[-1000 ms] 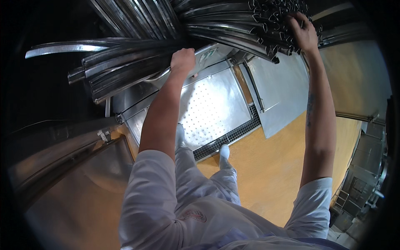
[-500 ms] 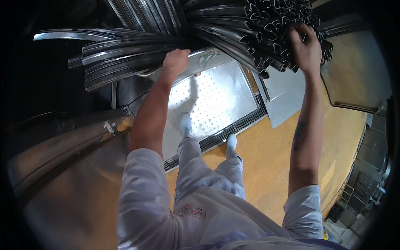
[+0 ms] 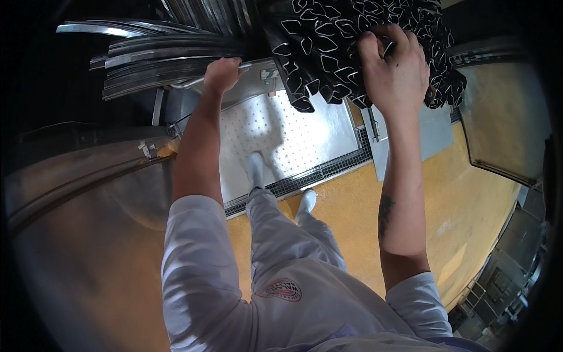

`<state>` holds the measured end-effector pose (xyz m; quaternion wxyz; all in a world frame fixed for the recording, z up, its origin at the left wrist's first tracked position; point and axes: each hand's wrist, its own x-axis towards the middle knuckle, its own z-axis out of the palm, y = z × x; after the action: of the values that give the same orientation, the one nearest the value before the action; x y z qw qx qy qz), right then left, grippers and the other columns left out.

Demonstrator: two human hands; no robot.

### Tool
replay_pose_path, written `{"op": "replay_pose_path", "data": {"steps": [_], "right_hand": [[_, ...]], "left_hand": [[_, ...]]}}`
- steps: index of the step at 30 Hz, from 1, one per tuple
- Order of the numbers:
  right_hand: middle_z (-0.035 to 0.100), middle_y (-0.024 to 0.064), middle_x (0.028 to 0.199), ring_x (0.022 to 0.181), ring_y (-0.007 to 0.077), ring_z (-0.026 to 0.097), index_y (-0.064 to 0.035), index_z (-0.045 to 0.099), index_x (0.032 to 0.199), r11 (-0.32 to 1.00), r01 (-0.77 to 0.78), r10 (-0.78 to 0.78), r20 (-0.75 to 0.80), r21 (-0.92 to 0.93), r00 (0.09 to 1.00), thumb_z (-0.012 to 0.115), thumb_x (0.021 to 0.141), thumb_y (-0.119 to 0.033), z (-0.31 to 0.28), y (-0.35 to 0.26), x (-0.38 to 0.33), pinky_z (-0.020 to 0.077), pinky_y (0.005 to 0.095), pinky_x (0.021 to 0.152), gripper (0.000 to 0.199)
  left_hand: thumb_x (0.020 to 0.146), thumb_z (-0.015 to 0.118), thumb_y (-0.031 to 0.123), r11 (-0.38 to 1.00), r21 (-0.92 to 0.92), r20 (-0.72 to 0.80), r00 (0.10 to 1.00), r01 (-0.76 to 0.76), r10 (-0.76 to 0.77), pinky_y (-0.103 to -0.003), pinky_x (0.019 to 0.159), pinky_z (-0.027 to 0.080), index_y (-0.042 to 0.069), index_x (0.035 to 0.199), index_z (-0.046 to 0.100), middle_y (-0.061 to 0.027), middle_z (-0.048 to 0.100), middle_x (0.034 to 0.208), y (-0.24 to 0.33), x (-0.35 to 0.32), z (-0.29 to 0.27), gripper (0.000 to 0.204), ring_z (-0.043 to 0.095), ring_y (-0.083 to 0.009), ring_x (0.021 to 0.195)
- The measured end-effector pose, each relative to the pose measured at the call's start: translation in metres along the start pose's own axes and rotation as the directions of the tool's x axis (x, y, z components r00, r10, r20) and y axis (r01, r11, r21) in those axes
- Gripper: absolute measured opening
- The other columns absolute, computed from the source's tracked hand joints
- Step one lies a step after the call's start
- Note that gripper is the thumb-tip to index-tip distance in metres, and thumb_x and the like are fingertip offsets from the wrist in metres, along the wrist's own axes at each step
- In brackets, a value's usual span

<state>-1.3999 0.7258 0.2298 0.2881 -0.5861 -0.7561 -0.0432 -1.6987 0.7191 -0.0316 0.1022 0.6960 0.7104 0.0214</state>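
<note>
My left hand [image 3: 223, 75] is closed around a bent metal rail [image 3: 257, 62] at the edge of a steel panel. To its left, long shiny metal profiles [image 3: 158, 54] lie in a stack. My right hand [image 3: 397, 75] is at the end face of a thick bundle of dark hollow metal profiles [image 3: 324, 46], whose bright-rimmed open ends face me. Its fingers are curled against these ends, with the thumb apart on the left; the fingertips are partly hidden among them. More upright metal lengths [image 3: 220, 14] stand between the two groups.
Under my hands is a dimpled steel floor plate [image 3: 246, 126], edged by a dark drain grate [image 3: 328, 170]. The floor [image 3: 352, 234] is ochre. A pale panel [image 3: 434, 138] is below the bundle, steel panels [image 3: 498, 117] stand right, and a curved metal wall [image 3: 88, 199] runs left.
The right bundle has swung so its open ends face me more fully and sit further left. My right hand moved left with it. My left hand stays on the rail; the view shifted slightly.
</note>
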Motion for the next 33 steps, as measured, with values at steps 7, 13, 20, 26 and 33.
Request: {"op": "replay_pose_path", "data": {"steps": [7,13,20,26,33], "right_hand": [[0.066,0.0123,0.094,0.092,0.0340,0.065,-0.0166,0.073,0.100,0.999,0.014,-0.014,-0.005,-0.034,1.000,0.062,0.085,-0.039,0.001,-0.004,-0.005,0.0505,0.0428,0.083,0.029],[0.062,0.0173,0.092,0.091,0.0355,0.062,-0.0051,0.067,0.090,0.998,-0.061,0.061,-0.042,0.011,0.997,0.059,0.084,-0.025,-0.005,-0.020,-0.007,0.0484,0.0453,0.083,0.022],[0.067,0.0213,0.096,0.095,0.0364,0.065,-0.0041,0.069,0.094,0.996,-0.086,0.086,0.025,0.017,0.996,0.057,0.084,-0.032,-0.010,-0.017,-0.004,0.0503,0.0437,0.085,0.032],[0.068,0.0226,0.096,0.094,0.0375,0.066,-0.0024,0.068,0.093,0.994,-0.096,0.094,0.047,0.047,0.994,0.057,0.083,-0.030,-0.021,-0.015,-0.008,0.0506,0.0442,0.085,0.031],[0.063,0.0196,0.091,0.093,0.0371,0.062,-0.0028,0.064,0.087,0.999,-0.051,0.051,-0.005,0.006,0.999,0.057,0.082,-0.023,-0.031,0.023,-0.007,0.0488,0.0457,0.085,0.022]], "left_hand": [[0.092,0.058,0.049,0.999,-0.007,0.133,0.990,0.045,-0.044,-0.047,0.085,0.055,0.013,0.109,0.070,-0.0128,0.072,0.101,0.004,0.000,-0.012,0.042,0.068,-0.0333,0.097],[0.093,0.058,0.049,0.996,-0.065,0.129,0.990,0.068,-0.059,-0.046,0.087,0.054,0.014,0.110,0.071,-0.0136,0.072,0.104,-0.001,0.001,-0.004,0.041,0.068,-0.0338,0.100],[0.093,0.056,0.051,1.000,-0.009,0.046,0.999,0.030,-0.029,-0.047,0.088,0.054,0.015,0.113,0.070,-0.0149,0.071,0.105,-0.006,0.006,0.012,0.043,0.067,-0.0353,0.102],[0.092,0.058,0.051,0.998,0.014,0.061,0.996,0.064,-0.065,-0.047,0.089,0.054,0.017,0.115,0.069,-0.0132,0.071,0.107,0.004,0.001,0.011,0.042,0.067,-0.0343,0.104],[0.091,0.063,0.042,0.997,-0.019,0.097,0.993,0.075,-0.073,-0.045,0.088,0.054,0.016,0.111,0.071,-0.0139,0.072,0.107,0.042,-0.011,0.007,0.034,0.069,-0.0337,0.100]]}}
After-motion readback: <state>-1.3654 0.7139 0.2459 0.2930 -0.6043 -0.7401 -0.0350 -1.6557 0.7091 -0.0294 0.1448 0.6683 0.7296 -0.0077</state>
